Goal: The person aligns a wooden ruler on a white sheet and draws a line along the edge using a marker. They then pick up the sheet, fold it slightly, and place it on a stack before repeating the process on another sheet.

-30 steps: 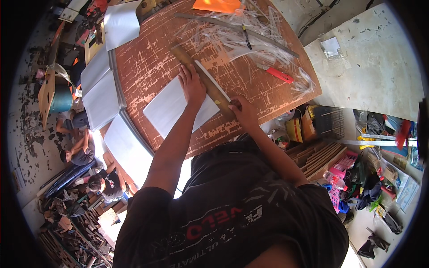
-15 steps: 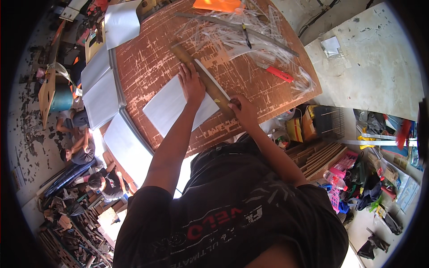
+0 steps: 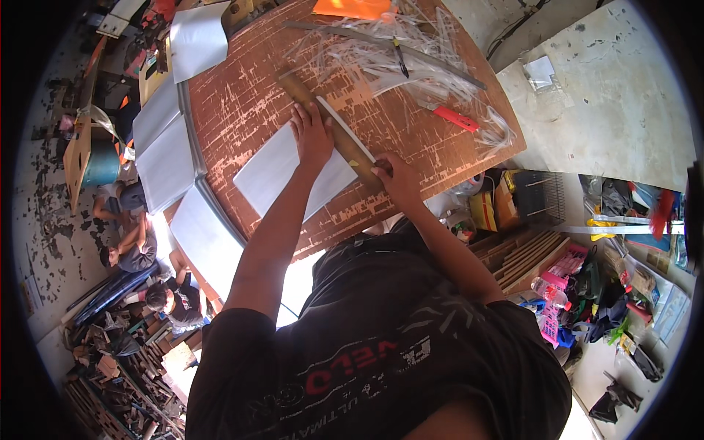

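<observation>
A stack or sheet of whitish, film-like material (image 3: 258,170) lies on the worn brown table. Across it, slantwise, runs a flat brown straightedge (image 3: 342,139), and a narrow white margin (image 3: 343,126) shows along its far side. My left hand (image 3: 314,139) lies with fingers stretched out, pressing on the straightedge and the sheet. At the straightedge's near right end, my right hand (image 3: 396,177) has its thumb and fingers curled closed on its edge; the fingertips are partly hidden. A red-handled cutter (image 3: 455,118) lies right of the hands, and a black and yellow pen-like tool (image 3: 400,59) farther off.
Tangled clear plastic offcuts (image 3: 433,66) and a long grey metal strip (image 3: 447,64) cover the table's far right. An orange sheet (image 3: 352,7) lies at the far edge. Stacked whitish sheets (image 3: 169,154) line the left edge. Two people (image 3: 172,299) sit at lower left.
The view has shifted slightly. Both hands stay at nearly the same places on the straightedge, and the sheet has not visibly moved.
</observation>
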Tool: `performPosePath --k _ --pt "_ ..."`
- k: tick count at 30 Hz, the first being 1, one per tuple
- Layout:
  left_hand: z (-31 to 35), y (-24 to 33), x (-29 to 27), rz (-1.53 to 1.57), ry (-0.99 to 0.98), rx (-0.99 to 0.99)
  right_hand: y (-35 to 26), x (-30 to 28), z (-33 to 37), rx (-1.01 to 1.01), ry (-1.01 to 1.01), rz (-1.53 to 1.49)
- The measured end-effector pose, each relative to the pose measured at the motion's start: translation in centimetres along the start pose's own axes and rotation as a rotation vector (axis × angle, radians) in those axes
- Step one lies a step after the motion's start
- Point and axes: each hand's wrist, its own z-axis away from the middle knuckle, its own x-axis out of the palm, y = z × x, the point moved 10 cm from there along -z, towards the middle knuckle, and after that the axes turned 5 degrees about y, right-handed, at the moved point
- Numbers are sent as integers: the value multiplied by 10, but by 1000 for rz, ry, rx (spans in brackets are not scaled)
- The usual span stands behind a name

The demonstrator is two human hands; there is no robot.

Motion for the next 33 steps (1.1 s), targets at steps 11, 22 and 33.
performPosePath --k 11,22,33 --pt "6 21 -17 -159 -469 20 12 2 -4 -17 -6 -12" --pt "18 22 -5 -199 -567 6 -21 -156 -89 -430 343 823" --pt "23 26 -12 -225 -633 -104 4 -157 -113 -492 -14 773"
